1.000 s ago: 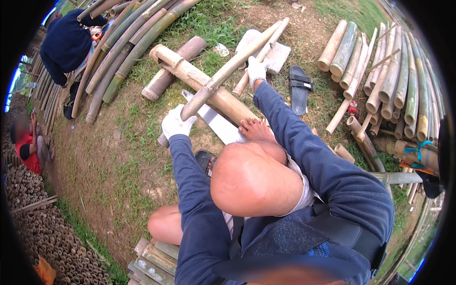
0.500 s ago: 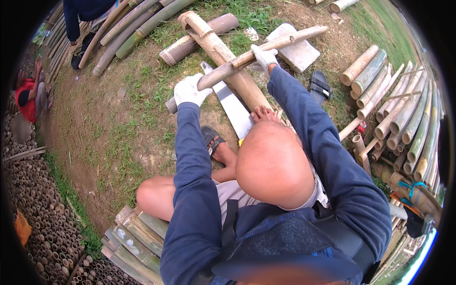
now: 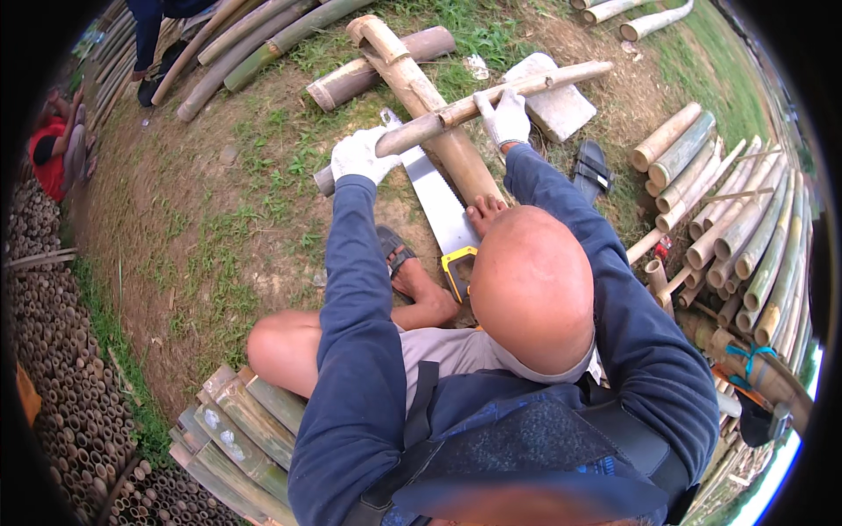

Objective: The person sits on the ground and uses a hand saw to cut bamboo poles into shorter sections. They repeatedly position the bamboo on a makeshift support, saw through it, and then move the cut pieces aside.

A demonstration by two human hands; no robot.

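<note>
A slim bamboo pole (image 3: 412, 134) lies slantwise across a thicker bamboo log (image 3: 434, 123), its far end reaching up to the right. My left hand (image 3: 358, 156), in a white glove, is closed around its near left end. Farther along the pole is my right hand (image 3: 507, 118), also gloved, its thumb lying against the pole and its other fingers curled at it, partly hidden. A handsaw (image 3: 438, 206) with a yellow-edged handle lies on the ground beneath, between my feet. My bare foot (image 3: 484, 212) presses beside the thick log.
A short cross log (image 3: 381, 70) props the thick log's far end. Beyond my right hand are a pale stone block (image 3: 561, 110) and a loose sandal (image 3: 592, 168). Bamboo stacks stand at right (image 3: 754, 237) and lower left (image 3: 241, 421). Two other people are at upper left, one in red (image 3: 48, 158).
My right hand has shifted slightly down and right, with its thumb now showing along the pole. My knee has moved right, uncovering the saw's yellow handle. The left hand keeps its grip.
</note>
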